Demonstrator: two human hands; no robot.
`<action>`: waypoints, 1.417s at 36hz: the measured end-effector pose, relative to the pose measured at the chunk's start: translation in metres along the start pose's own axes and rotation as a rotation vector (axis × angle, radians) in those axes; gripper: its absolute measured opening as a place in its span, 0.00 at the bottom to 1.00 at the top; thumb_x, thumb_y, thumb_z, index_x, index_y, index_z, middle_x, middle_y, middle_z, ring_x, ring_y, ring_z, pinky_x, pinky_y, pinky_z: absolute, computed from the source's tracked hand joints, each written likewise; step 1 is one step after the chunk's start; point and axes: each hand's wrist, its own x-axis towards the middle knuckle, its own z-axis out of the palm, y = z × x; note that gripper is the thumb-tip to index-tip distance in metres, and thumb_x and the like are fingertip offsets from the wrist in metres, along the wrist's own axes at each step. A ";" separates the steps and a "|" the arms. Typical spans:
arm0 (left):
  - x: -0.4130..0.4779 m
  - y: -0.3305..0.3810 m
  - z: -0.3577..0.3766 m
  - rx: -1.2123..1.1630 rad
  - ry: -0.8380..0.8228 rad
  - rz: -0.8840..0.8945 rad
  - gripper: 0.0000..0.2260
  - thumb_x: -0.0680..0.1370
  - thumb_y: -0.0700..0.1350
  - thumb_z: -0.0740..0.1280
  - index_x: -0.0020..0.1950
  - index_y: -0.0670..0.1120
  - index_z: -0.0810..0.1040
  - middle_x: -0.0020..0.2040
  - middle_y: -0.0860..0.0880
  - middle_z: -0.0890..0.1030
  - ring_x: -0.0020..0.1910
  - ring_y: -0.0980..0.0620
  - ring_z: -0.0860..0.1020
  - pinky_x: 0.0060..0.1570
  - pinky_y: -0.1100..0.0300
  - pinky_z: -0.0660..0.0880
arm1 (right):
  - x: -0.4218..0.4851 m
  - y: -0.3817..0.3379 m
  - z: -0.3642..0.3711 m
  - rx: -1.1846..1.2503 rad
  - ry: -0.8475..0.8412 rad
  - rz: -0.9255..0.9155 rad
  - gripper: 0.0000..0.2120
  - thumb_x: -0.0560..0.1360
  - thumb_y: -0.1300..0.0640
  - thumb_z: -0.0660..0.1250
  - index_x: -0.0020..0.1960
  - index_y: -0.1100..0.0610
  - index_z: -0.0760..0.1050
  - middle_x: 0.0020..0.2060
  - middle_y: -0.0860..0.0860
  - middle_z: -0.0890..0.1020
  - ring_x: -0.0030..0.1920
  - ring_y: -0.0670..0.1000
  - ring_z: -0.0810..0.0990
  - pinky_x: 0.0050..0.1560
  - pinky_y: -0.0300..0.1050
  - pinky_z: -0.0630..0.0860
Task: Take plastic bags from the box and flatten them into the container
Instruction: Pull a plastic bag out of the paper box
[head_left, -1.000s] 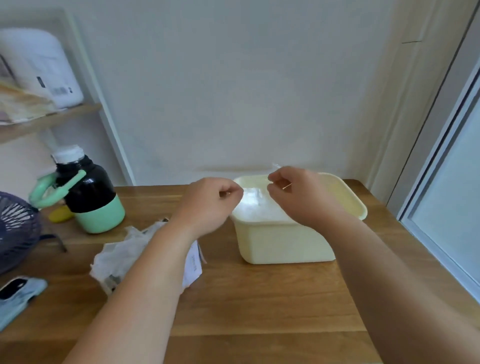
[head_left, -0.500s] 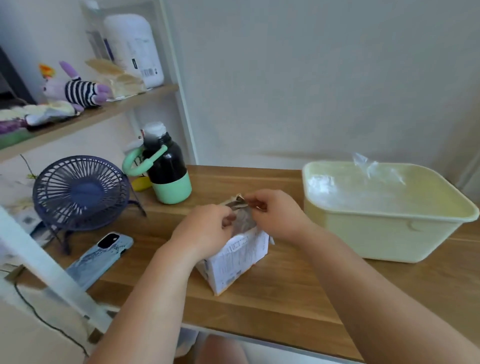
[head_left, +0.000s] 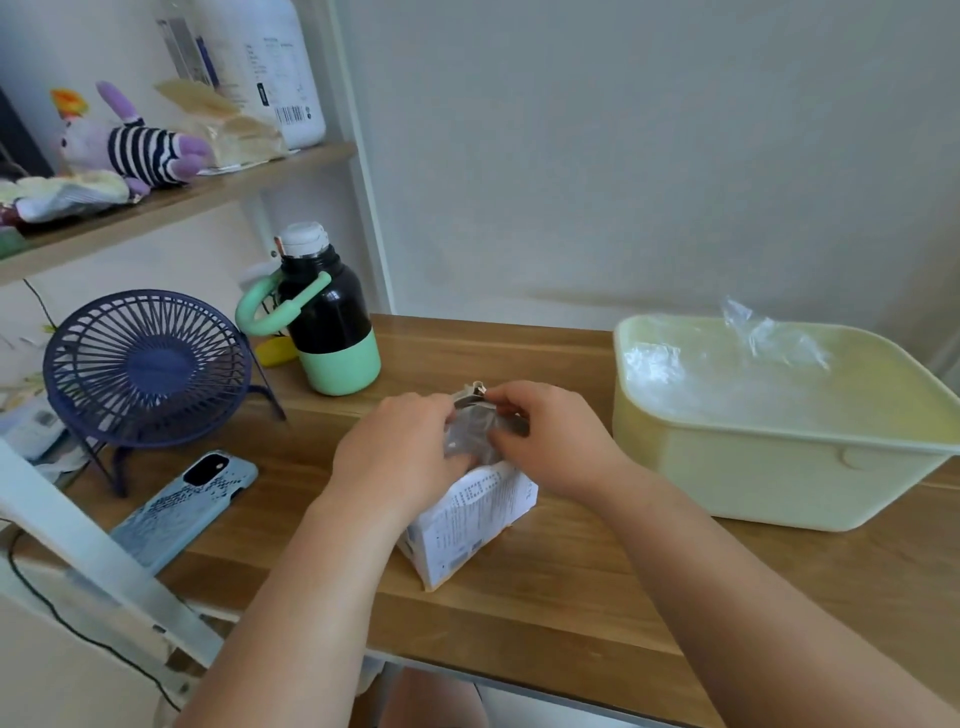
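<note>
One plastic bag (head_left: 469, 435) is being pinched at the mouth of the box (head_left: 467, 525) by the curled fingers of the left hand (head_left: 400, 454) and right hand (head_left: 553, 441); a pull clear toward the container (head_left: 779, 467) at right is probably being called for next.

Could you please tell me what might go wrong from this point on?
Both the left hand and right hand pinch the bag at the mouth of the box, so nothing steadies the box; a pull could lift or tip it. In the container, a loose bag pokes above the rim, so it may not lie flat.
</note>
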 end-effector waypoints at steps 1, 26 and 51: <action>-0.001 0.000 -0.001 0.045 -0.008 -0.007 0.14 0.78 0.53 0.66 0.62 0.52 0.74 0.57 0.53 0.78 0.55 0.52 0.76 0.48 0.56 0.76 | 0.000 0.000 0.000 -0.003 0.006 -0.003 0.15 0.75 0.62 0.63 0.60 0.54 0.78 0.52 0.50 0.82 0.52 0.50 0.78 0.54 0.44 0.73; -0.006 -0.016 0.004 -0.814 0.120 0.072 0.14 0.72 0.37 0.74 0.47 0.57 0.78 0.44 0.55 0.80 0.43 0.63 0.80 0.44 0.67 0.75 | 0.002 0.002 0.011 -0.094 -0.013 -0.002 0.15 0.78 0.55 0.63 0.64 0.50 0.76 0.49 0.47 0.82 0.50 0.48 0.77 0.48 0.40 0.72; -0.006 -0.017 0.009 -0.711 0.369 0.048 0.20 0.73 0.49 0.74 0.59 0.59 0.68 0.51 0.60 0.73 0.49 0.68 0.72 0.41 0.76 0.67 | 0.007 -0.006 -0.010 0.301 -0.170 0.059 0.13 0.77 0.50 0.64 0.41 0.58 0.78 0.34 0.49 0.77 0.35 0.47 0.73 0.40 0.42 0.71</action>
